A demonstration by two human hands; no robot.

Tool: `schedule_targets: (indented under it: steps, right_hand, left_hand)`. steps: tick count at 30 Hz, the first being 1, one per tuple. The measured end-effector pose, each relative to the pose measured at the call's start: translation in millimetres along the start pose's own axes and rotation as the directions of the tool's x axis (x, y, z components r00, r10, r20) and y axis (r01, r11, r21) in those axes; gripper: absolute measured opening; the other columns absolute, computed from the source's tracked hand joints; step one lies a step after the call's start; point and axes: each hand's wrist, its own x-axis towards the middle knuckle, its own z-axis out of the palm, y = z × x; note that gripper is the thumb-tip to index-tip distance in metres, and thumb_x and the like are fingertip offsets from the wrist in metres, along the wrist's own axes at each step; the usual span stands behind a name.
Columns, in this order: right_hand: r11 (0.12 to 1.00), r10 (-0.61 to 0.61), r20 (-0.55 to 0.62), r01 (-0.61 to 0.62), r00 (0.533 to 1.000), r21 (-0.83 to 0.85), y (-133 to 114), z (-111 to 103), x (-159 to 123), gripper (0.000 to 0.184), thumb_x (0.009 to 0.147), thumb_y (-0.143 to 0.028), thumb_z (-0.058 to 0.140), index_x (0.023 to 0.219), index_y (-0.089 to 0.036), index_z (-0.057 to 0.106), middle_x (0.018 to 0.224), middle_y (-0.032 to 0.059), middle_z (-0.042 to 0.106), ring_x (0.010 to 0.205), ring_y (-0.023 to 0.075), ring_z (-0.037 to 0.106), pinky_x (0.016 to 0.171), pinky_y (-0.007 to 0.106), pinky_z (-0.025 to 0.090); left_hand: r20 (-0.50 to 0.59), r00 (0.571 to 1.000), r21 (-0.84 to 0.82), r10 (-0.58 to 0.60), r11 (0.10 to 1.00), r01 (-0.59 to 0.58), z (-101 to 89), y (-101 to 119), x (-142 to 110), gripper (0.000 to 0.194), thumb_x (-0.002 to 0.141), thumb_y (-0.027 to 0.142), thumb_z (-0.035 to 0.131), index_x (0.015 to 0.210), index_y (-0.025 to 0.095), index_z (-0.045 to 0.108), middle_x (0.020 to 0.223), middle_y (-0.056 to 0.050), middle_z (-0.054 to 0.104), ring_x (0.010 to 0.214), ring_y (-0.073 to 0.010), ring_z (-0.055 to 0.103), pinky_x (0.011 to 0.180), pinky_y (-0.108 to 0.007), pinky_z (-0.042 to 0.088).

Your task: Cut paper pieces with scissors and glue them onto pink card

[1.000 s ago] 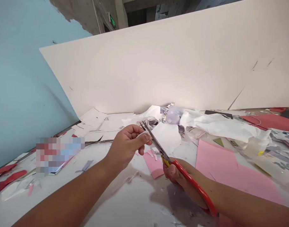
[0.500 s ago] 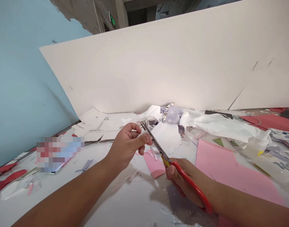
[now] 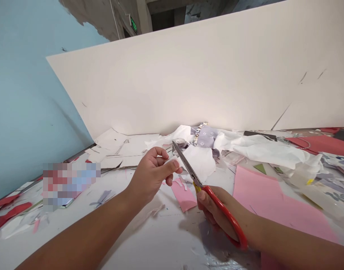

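Observation:
My left hand (image 3: 157, 168) is closed in a pinch on a small white piece of paper (image 3: 174, 159), mostly hidden by the thumb and fingers. In my right hand (image 3: 214, 206) are scissors (image 3: 193, 174) with red handles and a bit of yellow near the pivot. Their metal blades point up and left, just right of the left fingertips, and look nearly together. Below the left fingers a small pink paper piece (image 3: 184, 197) lies on the white table (image 3: 144, 243), with thin white strips on it.
A large pink sheet (image 3: 273, 202) lies at the right, near white tissue (image 3: 262, 148) and a red sheet (image 3: 321, 144). White card pieces (image 3: 132, 146) sit at the back left. A blurred-out flat object (image 3: 70, 183) rests at left. A tall white board (image 3: 189, 82) stands behind.
The scissors have shifted slightly up, their tips moving right, away from the left fingers. The left hand has barely moved and still pinches the white piece.

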Motion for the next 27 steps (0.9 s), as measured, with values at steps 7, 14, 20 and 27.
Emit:
schedule_targets:
  steps: [7,14,20,27]
  right_hand:
    - [0.963,-0.194,-0.086,0.206,0.977,0.171,3,-8,7,0.035,0.077,-0.053,0.050,0.066,-0.020,0.045,0.046,-0.0053,0.047,0.043,0.0099,0.044,0.046,0.023,0.035]
    - [0.957,-0.188,-0.030,0.190,0.982,0.220,1,-7,5,0.023,0.082,-0.036,0.046,0.066,-0.019,0.044,0.040,-0.0083,0.039,0.037,0.0066,0.032,0.039,0.019,0.027]
    - [0.981,-0.119,-0.190,0.145,0.974,0.127,5,-6,10,0.025,0.085,-0.031,0.040,0.063,-0.020,0.040,0.042,-0.0080,0.040,0.038,0.0067,0.034,0.040,0.019,0.030]
    - [0.984,-0.104,-0.280,0.140,0.955,0.114,15,-11,22,0.027,0.086,-0.031,0.037,0.060,-0.021,0.037,0.041,-0.0073,0.041,0.038,0.0077,0.037,0.041,0.020,0.034]
  left_hand:
    - [0.207,0.971,0.080,-0.119,0.991,0.104,13.7,-16,-9,0.030,0.071,0.032,0.065,0.075,0.020,0.037,0.060,0.003,0.063,0.039,-0.0055,0.048,0.043,-0.018,0.036]
    - [0.356,0.905,0.091,-0.232,0.973,0.214,21.4,-24,-16,0.031,0.069,0.030,0.067,0.077,0.021,0.038,0.054,0.007,0.056,0.040,-0.0051,0.046,0.047,-0.020,0.038]
    - [0.374,0.888,0.124,-0.266,0.964,0.236,16.4,-29,-11,0.023,0.075,0.033,0.060,0.085,0.019,0.044,0.057,0.005,0.060,0.043,-0.0061,0.052,0.063,-0.027,0.044]
    - [0.270,0.925,0.096,-0.267,0.963,0.250,8.0,-38,-3,0.023,0.075,0.035,0.059,0.084,0.015,0.051,0.077,-0.006,0.068,0.044,-0.0080,0.055,0.053,-0.024,0.039]
